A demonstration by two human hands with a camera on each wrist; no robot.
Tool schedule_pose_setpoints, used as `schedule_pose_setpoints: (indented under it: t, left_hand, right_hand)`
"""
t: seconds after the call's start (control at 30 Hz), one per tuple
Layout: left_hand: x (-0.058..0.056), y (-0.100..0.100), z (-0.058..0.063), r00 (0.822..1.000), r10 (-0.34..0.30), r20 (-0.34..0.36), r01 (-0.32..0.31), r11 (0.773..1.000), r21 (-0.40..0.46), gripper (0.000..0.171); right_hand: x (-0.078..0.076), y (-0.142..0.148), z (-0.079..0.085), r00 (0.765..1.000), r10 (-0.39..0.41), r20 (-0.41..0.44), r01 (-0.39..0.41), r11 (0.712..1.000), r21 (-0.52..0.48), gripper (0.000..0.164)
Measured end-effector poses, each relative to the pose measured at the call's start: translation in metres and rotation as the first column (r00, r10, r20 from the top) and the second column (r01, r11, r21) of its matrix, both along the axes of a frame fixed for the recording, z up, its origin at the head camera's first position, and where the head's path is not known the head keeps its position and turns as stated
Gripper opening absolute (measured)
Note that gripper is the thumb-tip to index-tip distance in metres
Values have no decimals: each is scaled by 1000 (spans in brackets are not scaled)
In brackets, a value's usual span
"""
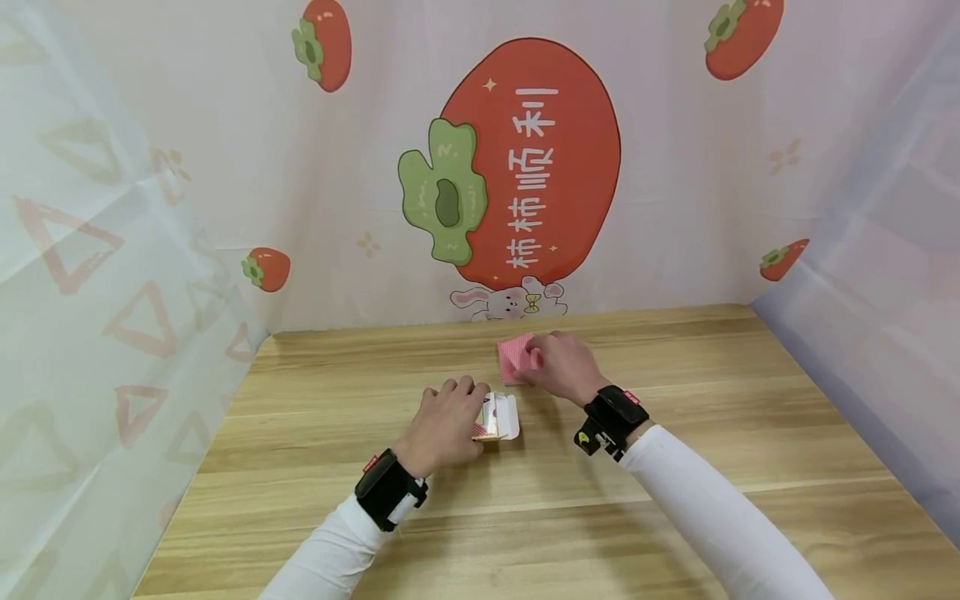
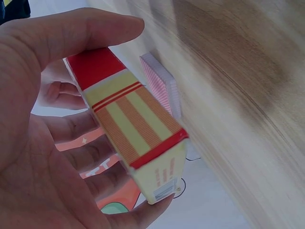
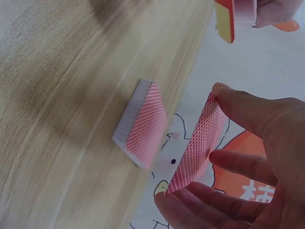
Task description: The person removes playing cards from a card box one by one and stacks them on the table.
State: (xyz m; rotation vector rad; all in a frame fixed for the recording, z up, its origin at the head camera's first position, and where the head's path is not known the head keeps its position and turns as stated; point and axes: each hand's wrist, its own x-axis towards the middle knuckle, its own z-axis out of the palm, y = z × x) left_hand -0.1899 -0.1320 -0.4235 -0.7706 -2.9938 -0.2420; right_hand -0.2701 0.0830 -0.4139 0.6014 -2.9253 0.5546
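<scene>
Here's the left hand [image 1: 446, 421], thumb and fingers gripping the card box [image 2: 138, 114] near the middle of the table [image 1: 255, 475], its white flap [image 1: 509, 417] standing open to the right! Farther off, the right hand [image 1: 564, 367] pinches a pink-patterned card [image 3: 198, 148] between thumb and fingertips, clear of the matching deck [image 3: 145, 126], which sits on the table's far side, just beyond the box.

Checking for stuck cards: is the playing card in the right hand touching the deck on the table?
Apart: the right wrist view shows backdrop between the playing card and the deck.
</scene>
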Motion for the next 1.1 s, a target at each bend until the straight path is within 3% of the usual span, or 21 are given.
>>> schedule_pose_setpoints:
  t: [0.37, 0.6, 0.9, 1.1]
  left_hand:
    - [-1, -2, -2, 1000, -3, 5, 3, 1000, -2, 65]
    - [-2, -3, -3, 1000, -6, -2, 6, 1000, -13, 64]
    - [-3, -5, -4, 1000, -2, 8, 2, 1000, -2, 64]
    - [-2, -5, -5, 1000, -1, 5, 1, 1000, -4, 63]
  right_hand:
    - [-10, -7, -13, 995, -90, 50, 91, 996, -3, 44]
    - [-14, -13, -14, 991, -113, 68, 112, 994, 11, 36]
    - [-17, -20, -20, 980, -169, 107, 170, 985, -4, 38]
    - [-23, -25, -27, 979, -175, 104, 176, 984, -6, 26]
